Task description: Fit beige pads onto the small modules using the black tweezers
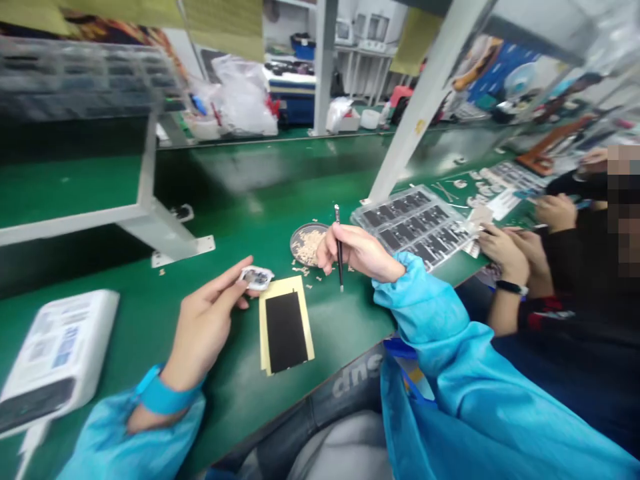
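Between thumb and fingers, my left hand point(207, 317) pinches a small white-edged part point(257, 278) with a grey and dark inside; its exact kind I cannot make out. My right hand point(357, 250) grips a slim black pen-like tool point(340, 257), held upright with its pale tip down above the mat. Just behind the right fingers sits a round dish point(295, 257) of tiny beige pieces point(309, 243), and some pieces lie scattered around it. Below and between my hands rests a black sheet point(286, 330) on yellow backing paper point(307, 300).
A clear tray point(360, 215) of dark parts lies to the right, near a co-worker's hands point(513, 253). At the left are a white box-shaped device point(93, 333) with a cable and a shelf leg point(167, 233). A slanted white post point(415, 100) rises from the green bench point(240, 213).
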The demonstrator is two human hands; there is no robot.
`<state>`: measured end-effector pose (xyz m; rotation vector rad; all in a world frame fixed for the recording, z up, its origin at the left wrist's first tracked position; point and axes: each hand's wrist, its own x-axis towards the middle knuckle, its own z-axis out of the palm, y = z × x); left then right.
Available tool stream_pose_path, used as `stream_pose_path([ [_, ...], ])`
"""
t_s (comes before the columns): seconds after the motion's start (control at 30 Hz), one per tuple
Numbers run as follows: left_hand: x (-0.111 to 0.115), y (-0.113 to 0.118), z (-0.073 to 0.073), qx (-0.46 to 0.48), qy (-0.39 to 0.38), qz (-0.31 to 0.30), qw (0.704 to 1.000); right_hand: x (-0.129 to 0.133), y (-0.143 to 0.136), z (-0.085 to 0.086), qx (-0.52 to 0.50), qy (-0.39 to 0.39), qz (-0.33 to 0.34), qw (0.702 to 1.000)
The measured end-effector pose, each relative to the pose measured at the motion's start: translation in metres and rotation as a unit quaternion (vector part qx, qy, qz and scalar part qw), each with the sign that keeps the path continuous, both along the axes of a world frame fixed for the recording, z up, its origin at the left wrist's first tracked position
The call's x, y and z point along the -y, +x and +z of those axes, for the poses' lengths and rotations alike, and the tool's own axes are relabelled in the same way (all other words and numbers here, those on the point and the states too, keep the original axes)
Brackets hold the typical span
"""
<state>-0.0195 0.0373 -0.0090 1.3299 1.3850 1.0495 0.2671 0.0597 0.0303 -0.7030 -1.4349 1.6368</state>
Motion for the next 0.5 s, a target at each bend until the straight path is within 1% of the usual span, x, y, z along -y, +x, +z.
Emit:
stream_pose_path([
  [0.07,0.0,0.002,-0.001,0.047,-0.038,-0.003,0.998,0.005,0.024,0.012,-0.026,-0.008,-0.063,0.998],
  [0.1,0.001,0.004,0.0,0.077,-0.062,-0.005,0.995,0.006,0.041,0.018,-0.015,0.0,-0.105,0.994],
  [0.13,0.003,0.006,0.002,0.107,-0.086,-0.006,0.99,0.007,0.061,0.026,0.015,0.009,-0.161,0.987],
  [0.17,0.004,0.008,0.004,0.135,-0.107,-0.005,0.985,0.007,0.084,0.033,0.068,0.033,-0.229,0.97],
  [0.2,0.005,0.01,0.006,0.158,-0.124,-0.003,0.98,0.006,0.109,0.039,0.167,0.06,-0.296,0.939],
  [0.23,0.006,0.013,0.009,0.174,-0.137,-0.001,0.975,0.006,0.134,0.044,0.29,0.1,-0.369,0.878],
  [0.27,0.007,0.015,0.012,0.185,-0.148,0.0,0.972,0.006,0.16,0.048,0.416,0.139,-0.435,0.787],
  [0.3,0.008,0.016,0.015,0.191,-0.158,0.001,0.969,0.007,0.185,0.05,0.536,0.141,-0.466,0.69],
  [0.33,0.009,0.018,0.017,0.194,-0.168,-0.002,0.967,0.008,0.207,0.05,0.628,0.096,-0.475,0.609],
  [0.37,0.01,0.019,0.02,0.195,-0.178,-0.008,0.965,0.011,0.227,0.048,0.684,0.03,-0.469,0.557],
  [0.4,0.01,0.02,0.022,0.194,-0.185,-0.015,0.963,0.014,0.243,0.045,0.718,-0.03,-0.458,0.523],
  [0.43,0.011,0.02,0.023,0.193,-0.188,-0.024,0.963,0.017,0.256,0.041,0.729,-0.063,-0.459,0.504],
  [0.47,0.012,0.021,0.023,0.19,-0.187,-0.034,0.963,0.019,0.265,0.036,0.734,-0.088,-0.458,0.494],
  [0.5,0.013,0.021,0.023,0.186,-0.182,-0.042,0.965,0.021,0.272,0.03,0.734,-0.103,-0.456,0.492],
])
